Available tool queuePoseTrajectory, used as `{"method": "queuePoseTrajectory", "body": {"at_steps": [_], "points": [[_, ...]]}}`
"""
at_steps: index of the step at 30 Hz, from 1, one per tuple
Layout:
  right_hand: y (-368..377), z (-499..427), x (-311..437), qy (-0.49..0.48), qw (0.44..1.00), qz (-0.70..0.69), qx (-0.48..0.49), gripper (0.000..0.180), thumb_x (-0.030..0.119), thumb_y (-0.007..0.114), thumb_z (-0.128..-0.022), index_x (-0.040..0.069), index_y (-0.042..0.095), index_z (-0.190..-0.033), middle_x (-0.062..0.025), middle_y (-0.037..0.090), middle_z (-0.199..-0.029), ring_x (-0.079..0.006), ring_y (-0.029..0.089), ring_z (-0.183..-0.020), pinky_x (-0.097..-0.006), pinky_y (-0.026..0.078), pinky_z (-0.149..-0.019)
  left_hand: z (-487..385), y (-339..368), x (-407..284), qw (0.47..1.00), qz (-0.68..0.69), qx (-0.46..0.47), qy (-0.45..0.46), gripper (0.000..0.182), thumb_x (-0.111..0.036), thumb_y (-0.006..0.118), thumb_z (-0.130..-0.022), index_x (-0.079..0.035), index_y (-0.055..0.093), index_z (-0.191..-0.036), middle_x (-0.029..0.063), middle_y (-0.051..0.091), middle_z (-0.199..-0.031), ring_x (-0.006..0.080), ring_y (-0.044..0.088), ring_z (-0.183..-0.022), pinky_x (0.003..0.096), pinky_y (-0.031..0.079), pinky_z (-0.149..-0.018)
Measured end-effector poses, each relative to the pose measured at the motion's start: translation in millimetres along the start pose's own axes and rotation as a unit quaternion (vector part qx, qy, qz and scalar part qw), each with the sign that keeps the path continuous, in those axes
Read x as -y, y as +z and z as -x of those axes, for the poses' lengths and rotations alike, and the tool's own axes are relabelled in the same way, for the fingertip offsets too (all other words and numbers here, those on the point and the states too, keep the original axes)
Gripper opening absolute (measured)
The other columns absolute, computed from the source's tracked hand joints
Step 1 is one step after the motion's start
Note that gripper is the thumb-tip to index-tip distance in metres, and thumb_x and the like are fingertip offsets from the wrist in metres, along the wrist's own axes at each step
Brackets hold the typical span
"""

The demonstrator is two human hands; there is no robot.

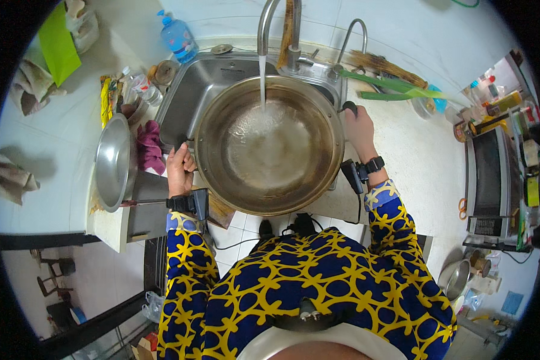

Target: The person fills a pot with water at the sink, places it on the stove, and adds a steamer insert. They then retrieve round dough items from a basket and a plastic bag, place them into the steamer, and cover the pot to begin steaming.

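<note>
A large round metal wok sits over the stainless steel sink, with water pooled inside. A stream of water runs into it from the curved faucet. My left hand is closed around the handle on the wok's left side; the fingers hide most of that handle. On the right side, my right hand grips the other handle, whose black end shows beside the thumb. Both wrists wear black straps with small devices.
Left of the sink are a steel basin, a purple cloth, a clear bottle and a blue pump bottle. Green leek leaves and a straw brush lie at the back right. A microwave stands far right.
</note>
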State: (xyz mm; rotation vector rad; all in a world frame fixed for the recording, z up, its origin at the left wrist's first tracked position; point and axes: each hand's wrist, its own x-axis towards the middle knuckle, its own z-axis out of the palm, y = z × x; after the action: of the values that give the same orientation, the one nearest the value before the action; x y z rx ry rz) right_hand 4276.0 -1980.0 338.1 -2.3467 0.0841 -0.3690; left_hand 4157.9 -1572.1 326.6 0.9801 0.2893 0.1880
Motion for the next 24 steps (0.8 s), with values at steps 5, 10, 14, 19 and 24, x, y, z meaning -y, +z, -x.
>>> {"method": "queuePoseTrajectory", "body": {"at_steps": [5, 10, 14, 19, 24], "points": [[0.2, -0.3, -1.2, -0.008, 1.0, 0.001, 0.007, 0.03, 0.027, 0.05, -0.085, -0.002, 0.052, -0.091, -0.025, 0.059, -0.08, -0.0416, 0.056, -0.076, -0.0451, 0.044, -0.065, 4.1, -3.1, 0.3, 1.0, -0.005, 0.015, 0.016, 0.011, -0.015, 0.053, -0.088, -0.004, 0.051, -0.089, -0.004, 0.04, -0.059, 0.003, 0.033, -0.043, 0.0183, 0.026, -0.04], [2.5, -2.6, -4.6, -0.052, 0.998, -0.022, -0.004, 0.029, 0.027, 0.049, -0.086, -0.001, 0.051, -0.089, -0.0241, 0.059, -0.077, -0.0417, 0.056, -0.072, -0.0461, 0.043, -0.062, 8.9, 1.5, -1.4, 0.999, -0.032, -0.014, 0.015, 0.012, -0.017, 0.053, -0.088, -0.005, 0.052, -0.09, -0.0038, 0.04, -0.06, 0.0032, 0.033, -0.043, 0.018, 0.025, -0.04], [5.5, -6.4, -5.7, -0.072, 0.997, -0.021, -0.002, 0.028, 0.027, 0.049, -0.086, -0.001, 0.05, -0.086, -0.0236, 0.058, -0.074, -0.0417, 0.055, -0.07, -0.0465, 0.043, -0.06, 12.8, 3.4, -1.9, 0.998, -0.047, -0.037, 0.019, 0.013, -0.018, 0.053, -0.087, -0.005, 0.052, -0.09, -0.0042, 0.039, -0.058, 0.0032, 0.033, -0.043, 0.0181, 0.026, -0.041], [7.1, -9.4, -5.2, -0.074, 0.997, -0.017, 0.002, 0.028, 0.027, 0.05, -0.086, -0.001, 0.049, -0.085, -0.0238, 0.057, -0.072, -0.0415, 0.055, -0.069, -0.0461, 0.043, -0.059, 17.5, 3.3, -0.3, 0.997, -0.058, -0.039, 0.03, 0.014, -0.018, 0.053, -0.087, -0.005, 0.052, -0.091, -0.005, 0.038, -0.058, 0.0032, 0.032, -0.043, 0.0183, 0.025, -0.041], [6.3, -9.8, -4.0, -0.075, 0.997, -0.029, 0.007, 0.029, 0.028, 0.049, -0.086, -0.001, 0.049, -0.085, -0.0243, 0.057, -0.073, -0.042, 0.055, -0.069, -0.0468, 0.042, -0.059, 19.7, 3.9, -0.9, 0.997, -0.049, -0.043, 0.03, 0.011, -0.017, 0.054, -0.087, -0.006, 0.052, -0.091, -0.0034, 0.042, -0.058, 0.0044, 0.036, -0.044, 0.0185, 0.027, -0.041]]}}
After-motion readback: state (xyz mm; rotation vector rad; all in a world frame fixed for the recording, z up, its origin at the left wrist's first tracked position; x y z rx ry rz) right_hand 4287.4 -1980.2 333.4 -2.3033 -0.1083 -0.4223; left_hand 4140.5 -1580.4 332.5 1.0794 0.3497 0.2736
